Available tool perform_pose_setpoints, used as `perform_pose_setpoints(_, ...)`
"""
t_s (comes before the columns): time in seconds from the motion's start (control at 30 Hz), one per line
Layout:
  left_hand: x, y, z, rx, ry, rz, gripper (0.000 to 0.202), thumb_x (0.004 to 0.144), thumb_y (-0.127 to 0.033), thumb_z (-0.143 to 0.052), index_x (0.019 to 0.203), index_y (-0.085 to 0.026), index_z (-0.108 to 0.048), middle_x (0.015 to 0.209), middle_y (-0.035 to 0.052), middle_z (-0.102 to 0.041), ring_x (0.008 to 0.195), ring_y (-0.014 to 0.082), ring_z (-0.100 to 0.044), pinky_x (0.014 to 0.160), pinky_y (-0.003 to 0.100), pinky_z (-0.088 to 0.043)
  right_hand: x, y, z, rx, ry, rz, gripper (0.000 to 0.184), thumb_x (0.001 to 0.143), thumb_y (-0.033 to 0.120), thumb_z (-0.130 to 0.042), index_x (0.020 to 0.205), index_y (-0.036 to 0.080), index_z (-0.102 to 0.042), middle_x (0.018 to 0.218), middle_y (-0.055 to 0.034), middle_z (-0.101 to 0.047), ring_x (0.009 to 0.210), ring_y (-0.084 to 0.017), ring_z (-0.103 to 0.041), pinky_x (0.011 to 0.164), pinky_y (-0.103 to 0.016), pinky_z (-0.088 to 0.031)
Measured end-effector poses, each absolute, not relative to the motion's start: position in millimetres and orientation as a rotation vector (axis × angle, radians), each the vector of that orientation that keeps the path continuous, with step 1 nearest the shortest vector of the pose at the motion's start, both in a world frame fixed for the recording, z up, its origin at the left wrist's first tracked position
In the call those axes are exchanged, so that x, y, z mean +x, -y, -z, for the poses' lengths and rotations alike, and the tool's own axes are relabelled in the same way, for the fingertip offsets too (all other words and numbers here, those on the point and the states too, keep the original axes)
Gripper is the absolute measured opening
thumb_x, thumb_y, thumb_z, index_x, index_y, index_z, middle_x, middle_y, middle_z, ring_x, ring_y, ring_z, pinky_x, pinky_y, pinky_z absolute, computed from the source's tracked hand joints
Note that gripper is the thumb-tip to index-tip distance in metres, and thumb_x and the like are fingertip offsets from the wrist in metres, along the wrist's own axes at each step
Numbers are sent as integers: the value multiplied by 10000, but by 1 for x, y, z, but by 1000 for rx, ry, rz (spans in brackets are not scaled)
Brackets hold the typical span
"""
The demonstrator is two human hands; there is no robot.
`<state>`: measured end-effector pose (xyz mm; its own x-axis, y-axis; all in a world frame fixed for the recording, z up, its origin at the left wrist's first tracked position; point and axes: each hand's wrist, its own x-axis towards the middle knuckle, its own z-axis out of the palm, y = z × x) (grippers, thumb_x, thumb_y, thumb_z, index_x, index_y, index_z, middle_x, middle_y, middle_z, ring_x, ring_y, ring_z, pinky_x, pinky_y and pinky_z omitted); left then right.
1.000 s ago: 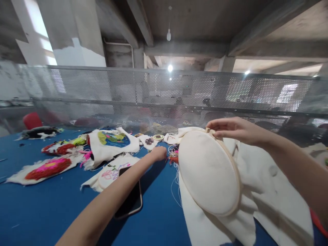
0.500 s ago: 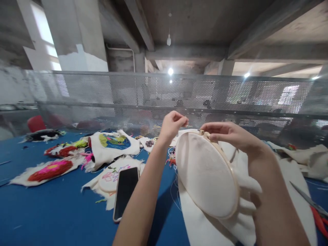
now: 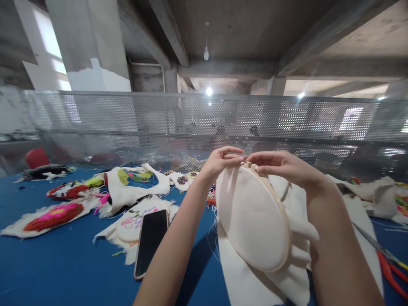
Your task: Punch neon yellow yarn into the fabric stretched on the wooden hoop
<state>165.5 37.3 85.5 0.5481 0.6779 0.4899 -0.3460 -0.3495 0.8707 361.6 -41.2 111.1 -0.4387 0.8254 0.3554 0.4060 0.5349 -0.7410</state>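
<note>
Right hand (image 3: 283, 168) had the top edge of the embroidery hoop (image 3: 284, 214) pinched between thumb and fingers, next to the small screw clamp (image 3: 248, 164). Left hand (image 3: 225, 162) sat at the clamp's other side, fingertips at the hardware; from my end of the feed I couldn't tell whether they had closed on it or only touched.

Hoop was in front of the body, right of centre, tilted up over the table. Couldn't tell if its lower rim touched anything. Thin band, wood-looking, oval from my angle. I judged it light and stiff, not slippery, fairly hard to break; the clamp looked like its weak spot. Best hold, I'd say: rim beside the clamp, with the opposite edge as a second support, palms off the white fabric (image 3: 251, 221). That was plain, matte, drawn nearly flat inside the ring; soft, loose folds hung behind and below, likely to drag or snag.

Further out: thin loose thread (image 3: 212, 246) left of the hoop; a flat, glossy smartphone (image 3: 152, 238) partly over a frayed floral embroidery (image 3: 127, 225); red-handled scissors (image 3: 390, 272) at far right; shaggy red-and-pink stitched piece (image 3: 54, 216) at far left. Smooth blue tabletop (image 3: 63, 272), perforated metal screen (image 3: 207, 119) behind.
</note>
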Motion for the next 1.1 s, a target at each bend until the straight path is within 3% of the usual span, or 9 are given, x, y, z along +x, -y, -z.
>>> perform_pose_setpoints(0.37, 168, -39, -84, 1650, -359, -1058, 311, 646, -200, -768, 936, -164, -663, 780, 50, -718, 701, 143, -637, 730, 305, -460, 363, 37, -110, -991, 2051, -746, 322, 755, 371, -637, 1061, 272, -651, 1016, -26, -637, 895, -175, -567, 783, -319, -454)
perform_pose_setpoints(0.63, 158, -25, -96, 1761, -418, -985, 296, 732, -199, -699, 1022, -161, -653, 825, 65, -714, 757, 147, -639, 760, 294, -450, 361, 38, -111, -999, 2053, -752, 353, 748, 374, -641, 1085, 271, -643, 1058, -36, -641, 903, -186, -576, 758, -321, -464)
perform_pose_setpoints(1.1, 169, -11, -103, 1749, -604, -1169, 175, 725, -124, -648, 896, -134, -683, 692, 40, -679, 676, 144, -626, 731, 311, -468, 361, 38, -109, -976, 2024, -781, 336, 745, 361, -651, 1065, 257, -649, 1020, -37, -634, 871, -166, -567, 768, -316, -458)
